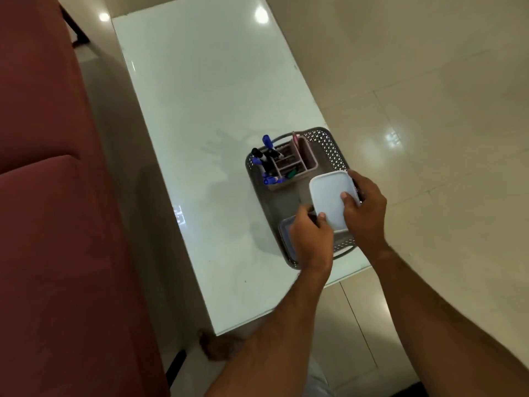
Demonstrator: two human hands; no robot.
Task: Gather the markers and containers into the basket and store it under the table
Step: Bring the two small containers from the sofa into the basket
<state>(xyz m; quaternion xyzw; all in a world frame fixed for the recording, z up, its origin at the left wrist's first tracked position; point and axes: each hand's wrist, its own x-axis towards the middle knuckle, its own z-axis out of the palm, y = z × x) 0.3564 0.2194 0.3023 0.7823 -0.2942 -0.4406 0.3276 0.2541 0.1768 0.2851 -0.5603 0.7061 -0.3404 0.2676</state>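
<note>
Left hand: the left hand (310, 236) sits nearest, curled at the near-left corner of the flat white square-cornered plastic container (333, 200), thumb on its lid; it covers most of a second, grey-lidded container (286, 227) lying in the near end of the basket.
Right hand: the right hand (365, 209) clasps the white container's right side, thumb pressed on the lid and fingers wrapped round its far edge.
White container: held between both hands, over the basket's near-right part; whether its base touches the basket floor, I cannot tell.
Basket: the grey perforated plastic basket (326, 141) stands at the near right corner of the pale glass-topped table (200, 110), close to the edge.
Organizer: a pink compartmented plastic organizer (297, 161) fills the basket's far end, with blue and black markers (267, 156) standing and lying in it.
Doing it well: lower the white container level into the free floor beside the grey-lidded one, release only once it sits flat, and keep clear of the organizer so the markers stay put.
Watch for: the basket is near the table edge, so press down, not outward.
</note>
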